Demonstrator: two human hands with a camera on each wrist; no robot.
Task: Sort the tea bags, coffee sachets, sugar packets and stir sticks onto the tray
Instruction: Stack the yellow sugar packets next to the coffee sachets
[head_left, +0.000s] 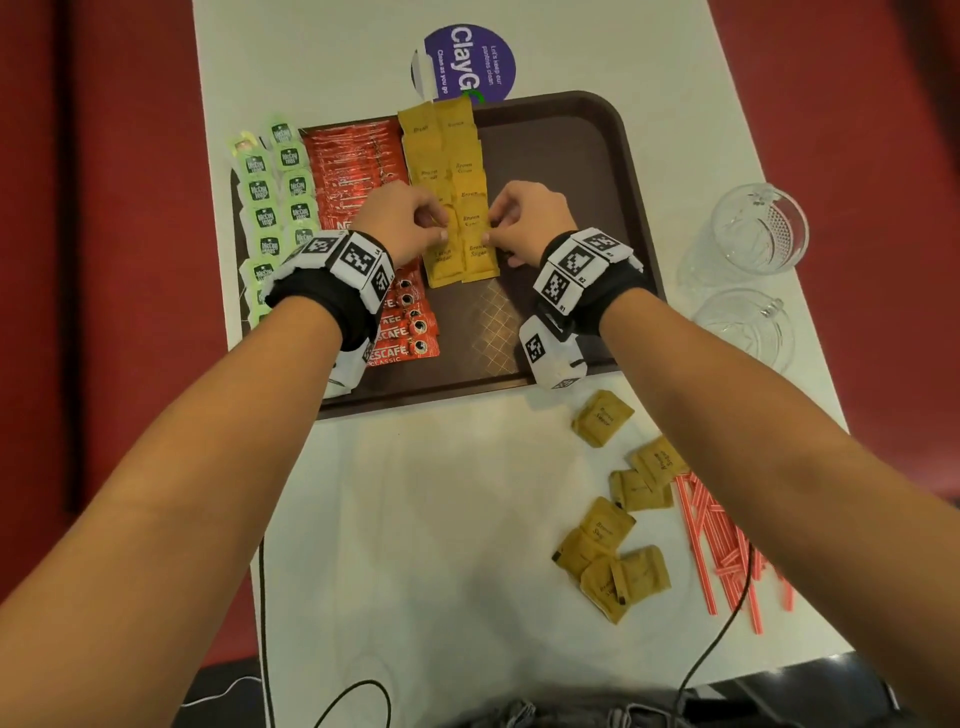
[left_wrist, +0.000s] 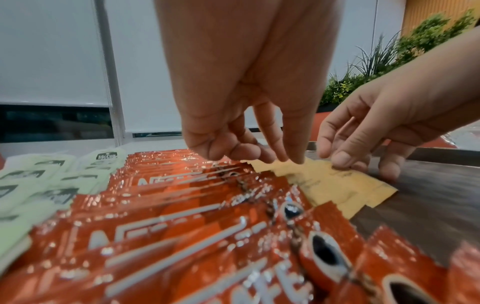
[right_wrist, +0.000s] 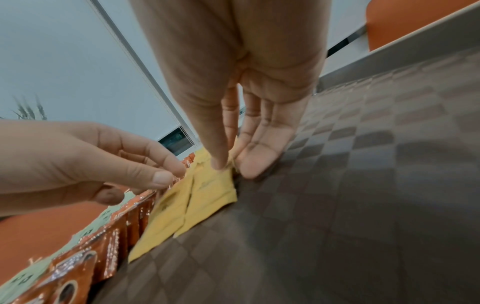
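Setting: a white table (head_left: 426, 519) seen from above, with a brown tray (head_left: 582, 156) on its far half.
Tray, left edge: green tea bags (head_left: 270, 208) in two overlapping columns, partly hanging over the tray's left rim.
Tray, next column: red coffee sachets (head_left: 353, 171) in an overlapping row running far to near.
Tray, middle: yellow-brown sugar packets (head_left: 462, 208) in two overlapping columns just right of the coffee; the tray's right half is bare.
Left hand: the left hand (head_left: 400, 218) is at the left edge of the sugar columns, its fingers curled and its thumb and forefinger closed on a packet's edge.
Right hand: the right hand (head_left: 524, 218) is at the right edge of the same columns; the right wrist view shows thumb and fingertips pinching a packet corner, other fingers straight and together against the tray.
Still to sort, sugar: loose sugar packets (head_left: 618, 525) lie scattered on the table near the person, right of centre.
Still to sort, sticks: pink stir sticks (head_left: 722, 540) lie in a loose pile at the near right, just beyond the packets.
Other items: two clear glass cups (head_left: 753, 234) stand right of the tray.
Step in hand: likely squaring up the sugar columns.
Doing it well: nudge both sides inward together with light pressure, so the thin packets slide flat without buckling or pushing the coffee row aside; keep the right half free for the sticks.
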